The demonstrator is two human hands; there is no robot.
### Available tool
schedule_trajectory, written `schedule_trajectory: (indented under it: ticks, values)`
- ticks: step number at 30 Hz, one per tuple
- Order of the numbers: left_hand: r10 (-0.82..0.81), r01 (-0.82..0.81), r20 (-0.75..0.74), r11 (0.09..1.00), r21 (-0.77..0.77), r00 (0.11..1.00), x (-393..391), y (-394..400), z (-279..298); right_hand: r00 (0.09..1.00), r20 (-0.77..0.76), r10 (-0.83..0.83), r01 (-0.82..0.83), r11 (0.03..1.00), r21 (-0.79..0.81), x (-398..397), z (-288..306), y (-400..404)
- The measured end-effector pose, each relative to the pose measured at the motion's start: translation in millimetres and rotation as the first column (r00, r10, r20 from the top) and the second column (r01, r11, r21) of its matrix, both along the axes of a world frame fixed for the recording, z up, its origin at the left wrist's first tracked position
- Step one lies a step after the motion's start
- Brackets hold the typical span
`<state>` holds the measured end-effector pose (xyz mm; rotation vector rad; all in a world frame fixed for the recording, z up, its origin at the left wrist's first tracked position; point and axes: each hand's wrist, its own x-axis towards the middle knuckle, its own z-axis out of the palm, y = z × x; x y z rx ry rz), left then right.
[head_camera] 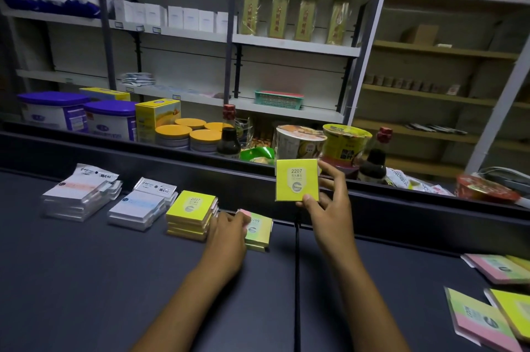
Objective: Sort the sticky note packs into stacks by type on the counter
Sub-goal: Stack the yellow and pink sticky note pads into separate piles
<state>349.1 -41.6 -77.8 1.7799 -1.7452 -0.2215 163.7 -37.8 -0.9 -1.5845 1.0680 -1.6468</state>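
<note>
My right hand (327,202) pinches a yellow sticky note pack (296,184) marked 2207 and holds it upright above the dark counter (86,280). My left hand (229,234) rests on the left side of a short stack of green-and-pink packs (259,234), fingers laid on its top. Just left of that stands a stack of yellow packs (190,215). Further left are two stacks of white packs in clear wrap, one with a blue stripe (137,208), one with an orange stripe (77,196).
Loose green-and-pink packs (499,267) and yellow packs (513,311) lie at the counter's right edge. A raised dark ledge (401,202) runs behind the counter, with noodle cups (345,145), bottles, tins and tubs beyond it. Shelving fills the background.
</note>
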Motion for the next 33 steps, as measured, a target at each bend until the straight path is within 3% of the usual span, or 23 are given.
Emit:
schedule_trajectory:
  ticks: [7, 16, 25, 33]
  values:
    - [0.006, -0.002, 0.067, 0.998, -0.062, 0.998, -2, 9, 1, 1.000, -0.029, -0.002, 0.002, 1.000, 0.007, 3, -10, 0]
    - [-0.013, 0.076, 0.173, 0.931, -0.358, 0.985, 55, 22, 50, 1.000, -0.005, 0.018, -0.018, 0.999, 0.042, 30, -11, 4]
    - [0.171, -0.052, 0.286, 0.923, -0.380, 0.943, 166, 9, 63, 0.992, 0.050, 0.117, -0.121, 0.990, 0.073, 111, -3, 9]
    - [0.196, -0.092, 0.213, 0.904, -0.418, 0.957, 192, 0, 36, 0.992, 0.000, 0.123, -0.122, 0.984, 0.129, 162, -16, -1]
